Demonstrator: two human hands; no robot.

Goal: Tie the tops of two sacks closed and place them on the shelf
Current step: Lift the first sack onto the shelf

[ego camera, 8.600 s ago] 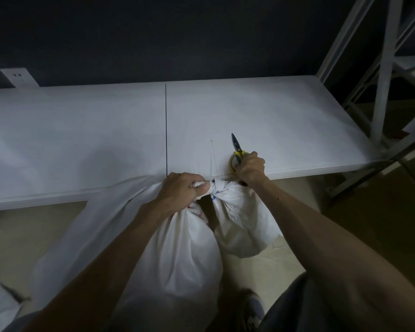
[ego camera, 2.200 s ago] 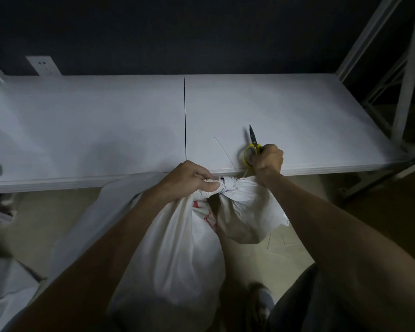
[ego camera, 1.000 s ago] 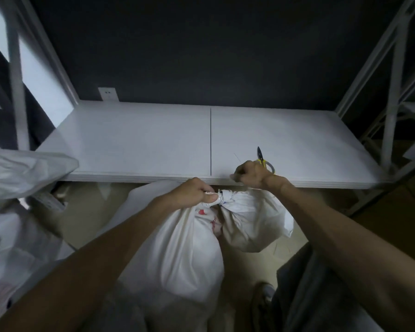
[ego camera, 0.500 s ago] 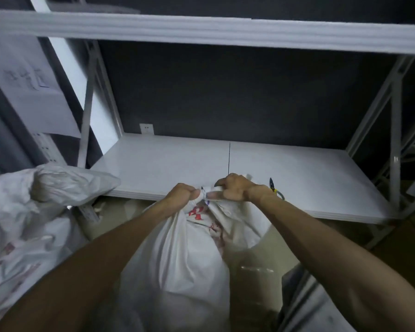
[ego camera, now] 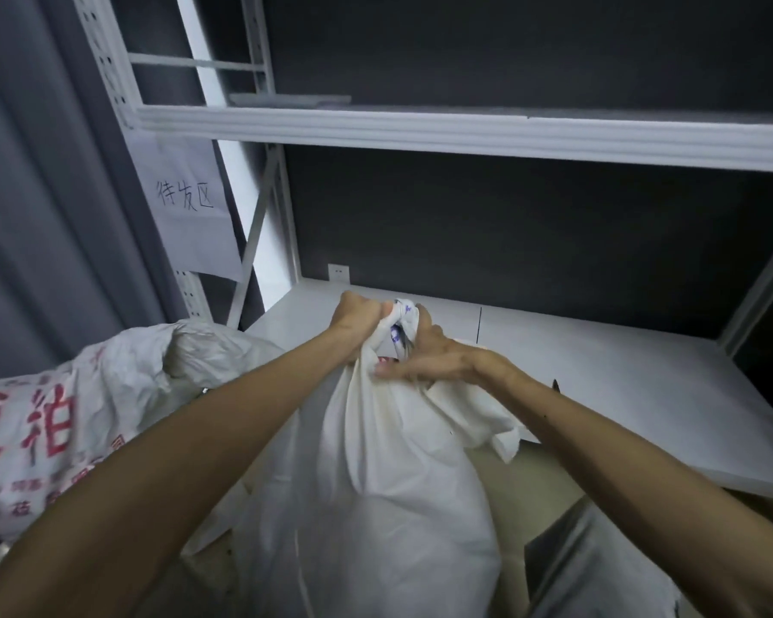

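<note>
Before the lower shelf board (ego camera: 621, 385), the left hand (ego camera: 359, 321) and the right hand (ego camera: 425, 356) both clench the knotted neck of the white sack (ego camera: 376, 483). Its body hangs long toward 6 o'clock from the fingers; the board lies at 2 o'clock.

A white paper sheet (ego camera: 193, 207) bearing three handwritten dark characters (the strokes quite legible) hangs at the upper left, with a grey curtain (ego camera: 32, 216) in folds beside it, a small white wall socket (ego camera: 338, 273) low on the dark back wall (ego camera: 509, 225), and pale floor (ego camera: 532, 497) below.
</note>
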